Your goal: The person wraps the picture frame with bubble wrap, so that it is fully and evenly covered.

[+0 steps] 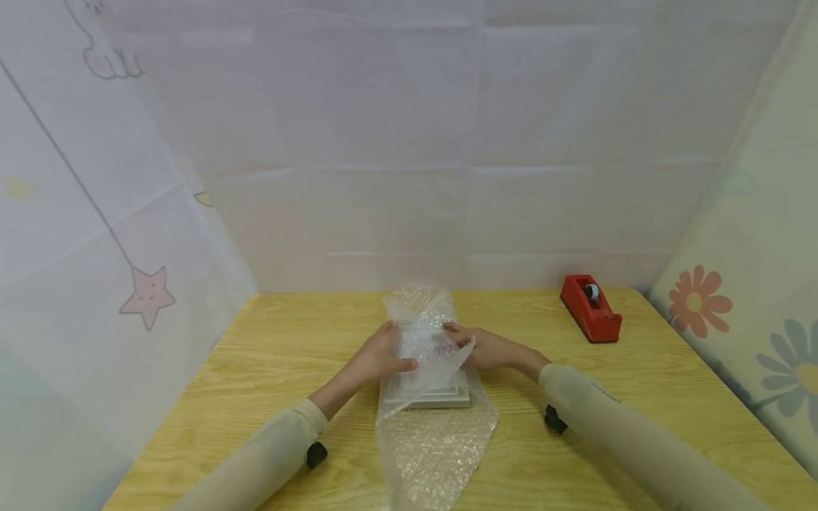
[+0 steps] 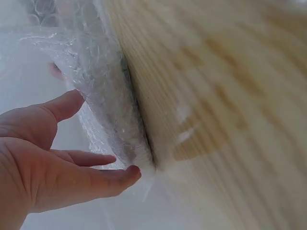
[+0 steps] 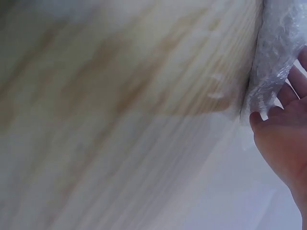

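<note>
A white object with stepped edges (image 1: 441,401), much like a picture frame, lies flat on the table, partly covered by bubble wrap (image 1: 434,454). The sheet runs out beyond it at the near and far ends, and a loose flap stands up over its right part. On the left side my left hand (image 1: 383,356) rests with thumb and fingers spread on the wrap. Its fingers (image 2: 98,184) lie along the wrapped edge in the left wrist view. From the right, my right hand (image 1: 482,348) touches the wrap with its fingers over the top, partly hidden by the flap.
A red tape dispenser (image 1: 593,312) with a roll of tape stands at the back right of the wooden table (image 1: 287,341). White sheeting (image 1: 409,142) hangs along the back edge, and printed sheets (image 1: 716,234) hang at the sides.
</note>
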`<state>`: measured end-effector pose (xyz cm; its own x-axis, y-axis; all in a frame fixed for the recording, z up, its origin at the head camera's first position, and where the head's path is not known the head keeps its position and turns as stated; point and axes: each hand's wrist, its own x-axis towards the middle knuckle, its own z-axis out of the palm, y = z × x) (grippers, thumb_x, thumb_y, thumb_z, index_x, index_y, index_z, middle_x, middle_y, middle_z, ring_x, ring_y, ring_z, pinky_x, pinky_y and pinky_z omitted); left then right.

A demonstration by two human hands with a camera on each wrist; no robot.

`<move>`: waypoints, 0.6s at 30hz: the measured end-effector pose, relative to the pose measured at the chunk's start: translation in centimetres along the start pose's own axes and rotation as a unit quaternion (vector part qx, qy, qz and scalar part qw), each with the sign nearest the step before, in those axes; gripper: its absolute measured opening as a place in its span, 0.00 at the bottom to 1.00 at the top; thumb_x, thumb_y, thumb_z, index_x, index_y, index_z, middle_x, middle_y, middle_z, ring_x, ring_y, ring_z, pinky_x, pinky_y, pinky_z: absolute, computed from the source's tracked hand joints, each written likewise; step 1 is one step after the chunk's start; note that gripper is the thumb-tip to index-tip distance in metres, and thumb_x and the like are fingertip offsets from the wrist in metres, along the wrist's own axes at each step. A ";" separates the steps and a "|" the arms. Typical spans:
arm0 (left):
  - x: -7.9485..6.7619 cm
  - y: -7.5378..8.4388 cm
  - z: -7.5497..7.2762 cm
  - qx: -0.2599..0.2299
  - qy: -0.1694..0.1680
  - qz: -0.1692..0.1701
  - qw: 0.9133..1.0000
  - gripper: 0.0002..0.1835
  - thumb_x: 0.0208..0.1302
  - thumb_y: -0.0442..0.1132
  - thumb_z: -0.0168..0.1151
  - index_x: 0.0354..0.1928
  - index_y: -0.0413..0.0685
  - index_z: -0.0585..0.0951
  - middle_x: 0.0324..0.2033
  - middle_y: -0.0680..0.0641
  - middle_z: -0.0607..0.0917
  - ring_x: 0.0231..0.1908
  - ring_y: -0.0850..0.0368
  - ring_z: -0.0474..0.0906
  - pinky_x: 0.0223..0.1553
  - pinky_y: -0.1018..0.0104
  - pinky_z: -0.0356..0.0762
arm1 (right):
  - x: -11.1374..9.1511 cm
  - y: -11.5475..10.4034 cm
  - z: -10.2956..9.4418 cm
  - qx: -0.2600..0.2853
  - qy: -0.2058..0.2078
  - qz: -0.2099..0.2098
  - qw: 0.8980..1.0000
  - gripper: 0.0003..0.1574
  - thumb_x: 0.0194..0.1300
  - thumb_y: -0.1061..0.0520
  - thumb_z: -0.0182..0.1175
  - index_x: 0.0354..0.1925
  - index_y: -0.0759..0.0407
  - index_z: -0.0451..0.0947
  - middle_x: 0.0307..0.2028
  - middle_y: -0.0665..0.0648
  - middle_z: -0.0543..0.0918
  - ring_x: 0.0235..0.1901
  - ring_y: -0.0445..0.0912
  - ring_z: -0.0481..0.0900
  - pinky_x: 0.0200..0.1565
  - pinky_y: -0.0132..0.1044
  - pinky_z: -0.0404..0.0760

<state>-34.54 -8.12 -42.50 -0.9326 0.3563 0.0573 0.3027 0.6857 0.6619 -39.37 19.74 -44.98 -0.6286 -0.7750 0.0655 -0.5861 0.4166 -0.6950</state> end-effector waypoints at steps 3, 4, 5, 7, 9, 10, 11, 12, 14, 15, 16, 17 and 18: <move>0.1 0.3 0.1 0.013 -0.016 0.002 1.000 0.45 0.61 0.44 0.76 0.73 0.29 0.65 0.74 0.25 0.55 0.71 0.24 0.52 0.67 0.35 0.56 | -0.1 -0.2 -0.2 0.039 -0.002 0.022 0.999 0.28 0.82 0.54 0.49 0.74 0.62 0.67 0.76 0.69 0.56 0.75 0.62 0.51 0.70 0.60 0.56; 0.1 0.3 0.2 0.019 -0.020 0.004 1.000 0.44 0.62 0.45 0.75 0.73 0.32 0.66 0.74 0.25 0.54 0.70 0.22 0.51 0.66 0.32 0.57 | -0.1 -0.2 -0.3 0.052 0.000 0.028 0.998 0.28 0.82 0.54 0.47 0.74 0.62 0.65 0.75 0.67 0.58 0.75 0.61 0.54 0.69 0.59 0.57; 0.1 0.5 0.3 0.026 -0.027 0.004 0.999 0.43 0.63 0.47 0.74 0.74 0.36 0.67 0.74 0.25 0.53 0.70 0.21 0.50 0.64 0.29 0.57 | -0.1 -0.2 -0.3 0.066 0.003 0.034 0.997 0.28 0.83 0.55 0.45 0.74 0.62 0.64 0.74 0.65 0.61 0.74 0.60 0.57 0.69 0.58 0.58; 0.2 0.7 0.6 0.047 -0.039 0.001 0.998 0.41 0.65 0.51 0.72 0.75 0.44 0.69 0.74 0.24 0.50 0.69 0.19 0.48 0.61 0.26 0.58 | -0.1 -0.2 -0.4 0.088 0.013 0.046 0.995 0.27 0.84 0.53 0.42 0.73 0.60 0.64 0.72 0.60 0.66 0.71 0.57 0.62 0.68 0.58 0.61; 0.3 0.9 1.0 0.077 -0.052 -0.005 0.996 0.40 0.65 0.57 0.69 0.76 0.52 0.69 0.74 0.23 0.47 0.69 0.19 0.47 0.59 0.25 0.58 | -0.1 -0.3 -0.5 0.095 0.021 0.052 0.994 0.27 0.84 0.50 0.40 0.72 0.59 0.65 0.69 0.56 0.69 0.70 0.54 0.64 0.67 0.57 0.63; 0.4 1.1 1.3 0.091 -0.054 -0.007 0.994 0.40 0.65 0.59 0.69 0.75 0.54 0.70 0.74 0.23 0.47 0.68 0.19 0.47 0.59 0.25 0.58 | -0.1 -0.3 -0.5 0.103 0.024 0.055 0.993 0.27 0.84 0.48 0.39 0.72 0.58 0.66 0.69 0.55 0.70 0.70 0.54 0.64 0.67 0.57 0.62; 0.5 1.3 1.5 0.109 -0.057 -0.011 0.992 0.40 0.65 0.61 0.68 0.75 0.56 0.70 0.74 0.23 0.46 0.68 0.19 0.47 0.59 0.25 0.58 | -0.1 -0.4 -0.6 0.111 0.026 0.057 0.992 0.28 0.85 0.47 0.38 0.71 0.58 0.67 0.68 0.55 0.71 0.70 0.53 0.64 0.67 0.57 0.61; 0.5 1.6 1.7 0.125 -0.062 -0.015 0.990 0.40 0.65 0.63 0.67 0.75 0.57 0.70 0.74 0.22 0.45 0.69 0.20 0.47 0.59 0.26 0.58 | -0.1 -0.5 -0.6 0.116 0.027 0.060 0.991 0.29 0.84 0.45 0.38 0.70 0.57 0.68 0.68 0.54 0.71 0.70 0.53 0.64 0.67 0.57 0.60; 0.6 1.9 2.0 0.155 -0.074 -0.020 0.985 0.43 0.64 0.66 0.65 0.76 0.56 0.69 0.74 0.22 0.43 0.69 0.20 0.44 0.60 0.27 0.55 | -0.1 -0.6 -0.5 0.122 0.025 0.062 0.990 0.30 0.85 0.43 0.37 0.70 0.57 0.69 0.68 0.54 0.72 0.70 0.53 0.64 0.67 0.58 0.60; 0.6 2.2 2.1 0.170 -0.079 -0.019 0.982 0.44 0.63 0.68 0.64 0.76 0.56 0.68 0.74 0.21 0.43 0.69 0.20 0.43 0.61 0.27 0.55 | -0.1 -0.6 -0.5 0.121 0.024 0.060 0.991 0.30 0.85 0.43 0.37 0.70 0.57 0.70 0.68 0.55 0.72 0.70 0.53 0.64 0.67 0.58 0.60; 0.5 2.3 2.2 0.184 -0.083 -0.016 0.979 0.46 0.63 0.70 0.63 0.77 0.55 0.67 0.73 0.21 0.43 0.70 0.19 0.42 0.61 0.27 0.55 | -0.1 -0.5 -0.5 0.123 0.024 0.059 0.990 0.30 0.84 0.43 0.38 0.70 0.58 0.70 0.68 0.55 0.72 0.70 0.53 0.64 0.67 0.59 0.61; 0.4 2.4 2.3 0.194 -0.087 -0.014 0.977 0.48 0.62 0.72 0.62 0.77 0.54 0.67 0.73 0.20 0.42 0.70 0.19 0.41 0.61 0.27 0.54 | 0.0 -0.5 -0.4 0.123 0.023 0.058 0.990 0.31 0.84 0.42 0.39 0.70 0.58 0.70 0.68 0.56 0.72 0.70 0.53 0.64 0.67 0.58 0.61; 0.4 2.4 2.3 0.203 -0.091 -0.010 0.975 0.49 0.61 0.73 0.61 0.78 0.54 0.65 0.73 0.19 0.41 0.70 0.19 0.39 0.62 0.26 0.53 | 0.0 -0.5 -0.4 0.119 0.022 0.057 0.991 0.30 0.84 0.42 0.41 0.70 0.58 0.71 0.68 0.55 0.72 0.70 0.53 0.64 0.67 0.59 0.62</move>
<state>-33.69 -4.87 -42.65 -0.8998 0.4222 -0.1100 0.3729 0.8750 0.3088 -39.31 19.70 -44.35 -0.7092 -0.7050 0.0039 -0.3753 0.3729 -0.8486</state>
